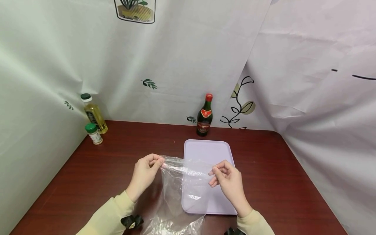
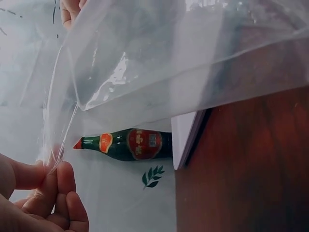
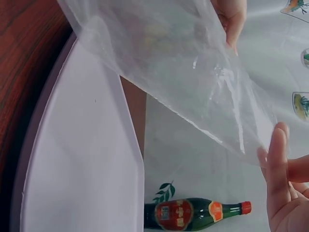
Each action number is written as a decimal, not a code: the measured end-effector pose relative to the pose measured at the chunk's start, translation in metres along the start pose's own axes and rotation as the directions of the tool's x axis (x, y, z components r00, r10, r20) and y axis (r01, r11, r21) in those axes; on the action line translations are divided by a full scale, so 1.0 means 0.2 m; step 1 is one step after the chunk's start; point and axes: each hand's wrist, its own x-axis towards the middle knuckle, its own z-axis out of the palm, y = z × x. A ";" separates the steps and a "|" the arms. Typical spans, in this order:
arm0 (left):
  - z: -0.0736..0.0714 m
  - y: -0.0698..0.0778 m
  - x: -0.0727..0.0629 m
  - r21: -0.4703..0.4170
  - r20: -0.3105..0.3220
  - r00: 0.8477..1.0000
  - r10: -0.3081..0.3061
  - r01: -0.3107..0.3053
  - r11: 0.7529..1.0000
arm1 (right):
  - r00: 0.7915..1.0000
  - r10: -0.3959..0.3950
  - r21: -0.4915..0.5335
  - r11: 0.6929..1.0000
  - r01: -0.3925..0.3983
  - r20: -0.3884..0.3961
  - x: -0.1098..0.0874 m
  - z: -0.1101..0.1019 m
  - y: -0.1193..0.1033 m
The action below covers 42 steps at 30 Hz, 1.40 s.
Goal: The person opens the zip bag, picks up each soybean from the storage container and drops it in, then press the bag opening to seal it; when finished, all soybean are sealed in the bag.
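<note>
A clear plastic bag (image 1: 173, 195) is stretched between both hands, its body hanging toward the table's near edge. My left hand (image 1: 145, 174) pinches its upper left corner between thumb and fingers, as the left wrist view also shows at the bag's rim (image 2: 55, 140). Opposite it, my right hand (image 1: 230, 182) pinches the other upper corner; in the right wrist view the bag (image 3: 193, 67) runs up to those fingertips (image 3: 280, 137). Behind the bag lies a pale purple tray (image 1: 208, 150), partly seen through the film.
A dark green bottle with a red cap (image 1: 204, 116) stands behind the tray, near the back edge. At the back left are an oil bottle (image 1: 96, 116) and a small green-capped jar (image 1: 94, 134). Printed cloth (image 1: 176, 58) hangs around the dark red table (image 1: 135, 140).
</note>
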 end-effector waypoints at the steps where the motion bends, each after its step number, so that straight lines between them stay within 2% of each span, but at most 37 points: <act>1: 0.00 0.00 0.00 -0.021 0.000 1.000 -0.011 0.011 1.000 | 1.000 0.009 0.005 1.000 -0.009 0.003 0.00 0.00 0.00; 5: -0.01 -0.01 -0.02 -0.107 0.006 0.999 -0.054 0.054 0.993 | 0.999 0.038 0.024 0.999 -0.039 0.022 0.00 0.01 0.01; 8: -0.01 -0.02 -0.02 -0.132 0.014 0.998 -0.054 0.055 0.990 | 0.999 0.041 0.032 0.999 -0.042 0.026 0.00 0.01 0.01; 11: -0.01 -0.03 -0.03 -0.071 -0.007 1.000 -0.017 0.017 0.997 | 0.999 0.044 0.029 0.999 -0.045 0.028 0.00 0.02 0.01; 14: 0.01 -0.04 -0.04 0.058 -0.041 0.996 0.085 -0.082 0.995 | 0.998 0.044 0.027 0.999 -0.045 0.035 -0.01 0.03 0.00; 17: 0.04 -0.02 -0.06 0.181 -0.055 0.971 0.231 -0.217 0.959 | 0.998 0.035 0.024 0.999 -0.037 0.047 -0.01 0.04 0.00; 20: 0.07 0.02 -0.07 0.267 -0.047 0.932 0.359 -0.335 0.904 | 0.998 0.001 0.014 1.000 -0.002 0.067 -0.01 0.05 -0.01; 23: 0.09 0.07 -0.08 0.317 -0.005 0.902 0.431 -0.407 0.856 | 0.993 -0.046 0.004 0.999 0.046 0.104 -0.02 0.06 -0.01; 26: 0.10 0.13 -0.10 0.330 0.062 0.883 0.465 -0.458 0.825 | 0.984 -0.088 0.006 0.996 0.088 0.154 -0.03 0.07 -0.01; 29: 0.12 0.17 -0.11 0.313 0.121 0.869 0.480 -0.492 0.813 | 0.970 -0.129 0.013 0.992 0.129 0.206 -0.03 0.08 -0.02; 33: 0.15 0.20 -0.11 0.252 0.166 0.851 0.498 -0.525 0.813 | 0.951 -0.182 0.020 0.983 0.183 0.251 -0.03 0.09 -0.05; 37: 0.16 0.23 -0.11 0.196 0.201 0.829 0.522 -0.556 0.808 | 0.939 -0.218 -0.002 0.974 0.227 0.266 -0.04 0.10 -0.07; 40: 0.17 0.24 -0.11 0.184 0.230 0.808 0.542 -0.583 0.792 | 0.936 -0.231 -0.024 0.969 0.246 0.267 -0.05 0.10 -0.08; 42: 0.17 0.25 -0.11 0.180 0.242 0.800 0.549 -0.593 0.785 | 0.934 -0.237 -0.030 0.967 0.254 0.267 -0.06 0.10 -0.09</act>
